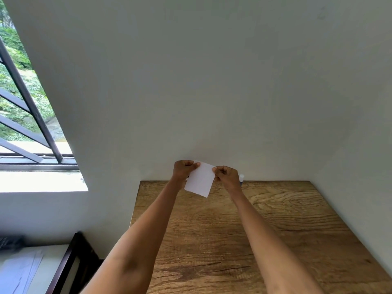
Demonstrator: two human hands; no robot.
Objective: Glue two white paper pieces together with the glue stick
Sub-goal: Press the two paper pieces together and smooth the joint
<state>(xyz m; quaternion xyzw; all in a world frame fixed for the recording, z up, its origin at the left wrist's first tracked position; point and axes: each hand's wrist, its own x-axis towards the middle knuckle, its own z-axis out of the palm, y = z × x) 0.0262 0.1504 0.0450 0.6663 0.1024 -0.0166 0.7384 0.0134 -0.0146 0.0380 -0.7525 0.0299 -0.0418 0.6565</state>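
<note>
White paper (199,180) between both hands (204,174)

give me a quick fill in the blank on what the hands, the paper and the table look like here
1. Both hands pinch the white paper at its ____ corners.
2. The paper is held up ____ the wooden table, not lying on it.
3. The left hand and the right hand hold ____ sheet between them.

Missing words: top; above; the same
</note>
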